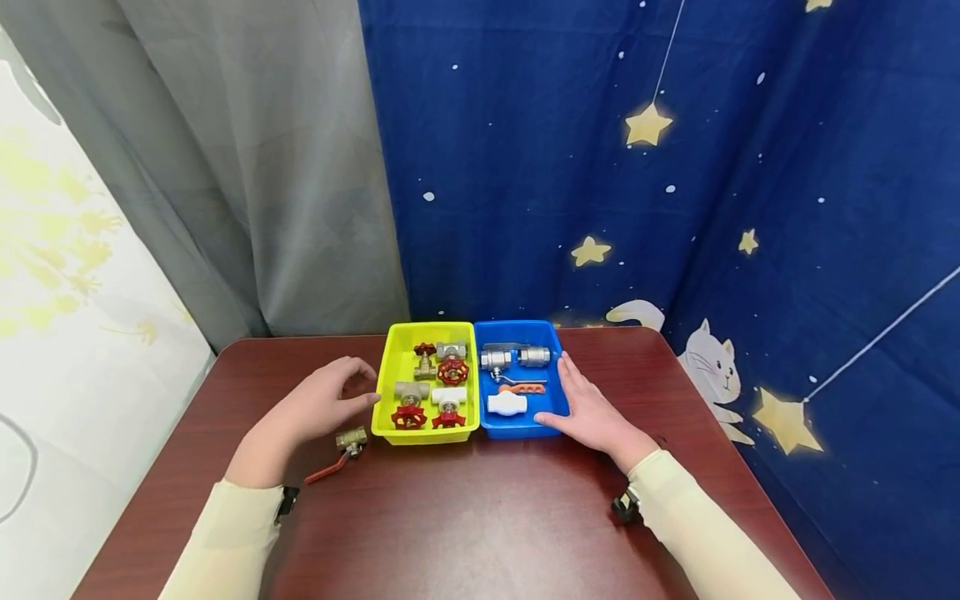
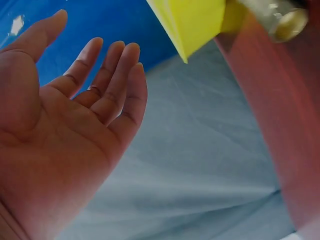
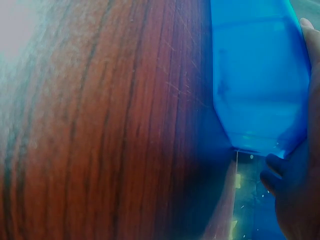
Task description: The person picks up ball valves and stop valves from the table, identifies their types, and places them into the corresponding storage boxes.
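My left hand (image 1: 318, 400) hovers beside the left rim of the yellow tray (image 1: 426, 437), its fingers loosely bent and holding nothing. In the left wrist view its palm (image 2: 65, 125) is bare. Against the right wall of the blue tray (image 1: 513, 432) rests my right hand (image 1: 596, 417), fingers extended along the side and thumb at the front corner. Several valves with red handwheels (image 1: 452, 372) lie in the yellow tray. The blue tray holds two metal ball valves (image 1: 495, 360) and a white valve (image 1: 507, 405) with an orange handle (image 1: 522, 388).
A brass ball valve (image 1: 351, 440) with a red lever (image 1: 327, 470) lies on the brown table (image 1: 480, 525), below my left hand. Both trays stand side by side near the far edge. Behind them hang a grey curtain (image 1: 300, 167) and a blue star-printed curtain (image 1: 510, 167).
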Tool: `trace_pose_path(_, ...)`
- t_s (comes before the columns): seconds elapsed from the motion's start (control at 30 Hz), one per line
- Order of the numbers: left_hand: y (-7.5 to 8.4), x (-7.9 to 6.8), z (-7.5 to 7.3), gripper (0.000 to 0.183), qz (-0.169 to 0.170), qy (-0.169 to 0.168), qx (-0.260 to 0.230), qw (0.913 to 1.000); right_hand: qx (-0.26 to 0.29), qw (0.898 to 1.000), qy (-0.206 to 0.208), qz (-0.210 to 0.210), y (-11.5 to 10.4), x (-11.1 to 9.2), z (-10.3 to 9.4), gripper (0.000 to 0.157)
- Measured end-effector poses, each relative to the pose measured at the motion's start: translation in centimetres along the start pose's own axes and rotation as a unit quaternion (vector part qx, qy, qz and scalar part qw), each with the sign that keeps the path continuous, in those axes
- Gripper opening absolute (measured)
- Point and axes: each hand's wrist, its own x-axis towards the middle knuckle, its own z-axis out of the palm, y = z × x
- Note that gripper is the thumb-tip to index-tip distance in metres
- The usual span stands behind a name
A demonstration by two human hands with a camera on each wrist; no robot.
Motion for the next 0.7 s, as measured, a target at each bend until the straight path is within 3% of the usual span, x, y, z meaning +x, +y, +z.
trace_pose_path(0.3,-2.2,-2.3,1.7,0.038,-0.044,-0.016,-0.019,0.9987,0.002,1.000,-0.002,0.004,-0.2,-0.2,-0.3,0.121)
trace_pose_path(0.7,-2.7,-3.3,3.0,0.056,-0.068,-0.044,-0.013,0.9966,0.005,1.000,-0.006,0.008,-0.4,0.0,-0.2,0.120)
